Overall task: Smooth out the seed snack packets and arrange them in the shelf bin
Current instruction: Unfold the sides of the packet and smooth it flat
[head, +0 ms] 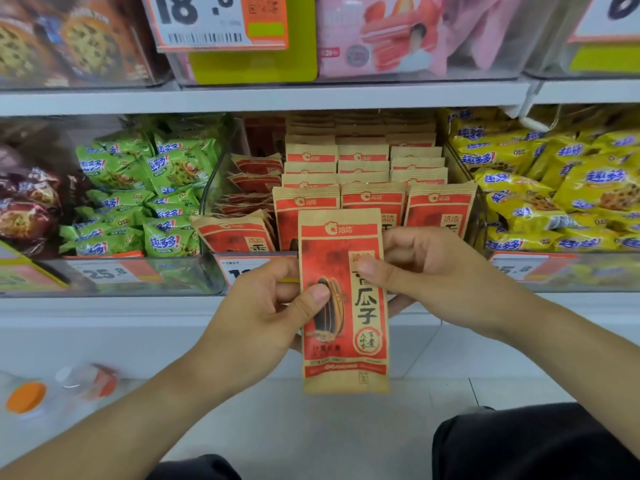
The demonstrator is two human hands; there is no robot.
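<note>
- We hold one seed packet (343,299) upright between our left hand (266,306) and right hand (429,271), in front of the shelf bin (211,188).
- In that bin, packet rows (363,174) stand behind one another.
- Cookie bags (138,188) lie in the bin to its left, more bags (561,188) to its right.
- Price tags (114,271) sit on the bin fronts.

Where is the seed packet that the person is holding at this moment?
In the head view, the seed packet stands upright at centre, pinched between the left hand and right hand, in front of the clear shelf bin of matching packets.
</note>
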